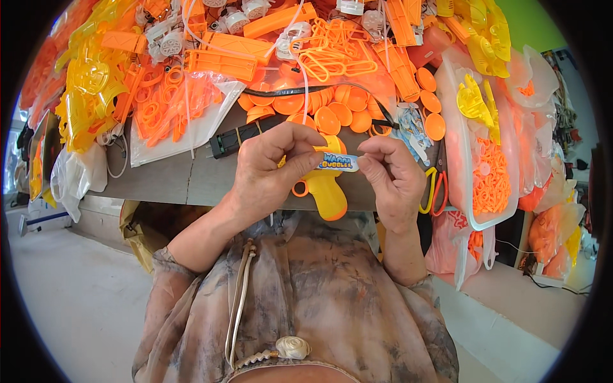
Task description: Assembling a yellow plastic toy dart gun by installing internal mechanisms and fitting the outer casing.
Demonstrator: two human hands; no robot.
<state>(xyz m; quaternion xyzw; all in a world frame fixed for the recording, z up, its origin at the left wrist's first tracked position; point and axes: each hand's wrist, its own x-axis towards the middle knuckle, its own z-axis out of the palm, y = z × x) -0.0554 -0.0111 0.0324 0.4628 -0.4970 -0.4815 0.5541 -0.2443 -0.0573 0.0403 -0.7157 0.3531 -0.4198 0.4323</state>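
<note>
Yellow moulded plastic fills your left hand [265, 175]: a glossy toy gun body [327, 185] with a rounded grip hanging down below your fingers and an orange ring trigger [300, 189] just under your thumb. Your left fingers curl closed round its upper part, wrist bent, forearm rising from the lower edge.

Your right hand [396, 182] sits just beside it, thumb and forefinger pinched shut on the end of a small blue-and-white sticker [338, 162]. The strip lies flat across the top of the gun, bridging both hands.

Both hands hover at the near edge of the grey tabletop [191, 175], whose bare strip lies to the left of your left hand. Beyond your knuckles lie smooth orange cups [338, 115] and a black cable [300, 91]; farther back, orange looped frames [332, 48] and ribbed orange bars [220, 64]. Right of your right hand, a clear tray [463, 191] holds small orange and yellow pieces, close by. Open floor [76, 300] lies below and left of your left elbow.
</note>
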